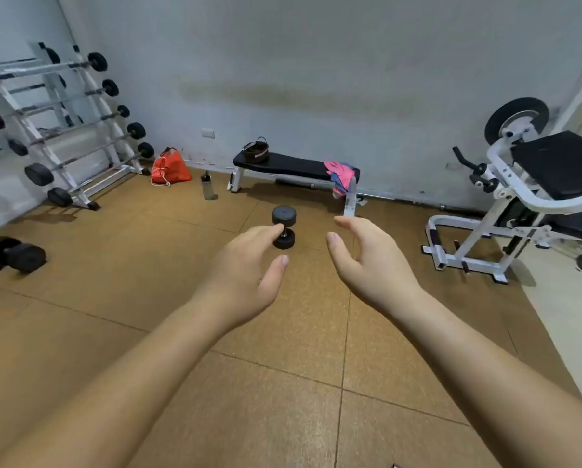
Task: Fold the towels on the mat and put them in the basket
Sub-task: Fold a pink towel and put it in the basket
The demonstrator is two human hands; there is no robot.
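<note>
Brown gym flooring (114, 298) lies beneath a left hand (245, 273) and right hand (370, 265), both held out with fingers relaxed, gripping nothing. Beyond them stands a dumbbell (284, 216); farther off, pink towels (340, 173) drape one bench (293, 165) end, with a dark basket (256, 153), contents unseen, at the other.

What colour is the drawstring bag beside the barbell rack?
The bag is red-orange; head view.

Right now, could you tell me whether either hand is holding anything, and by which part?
Nothing is held: the left hand and right hand are both open and empty. The small black dumbbell lies on the brown floor beyond the left fingers, ungripped.
</note>
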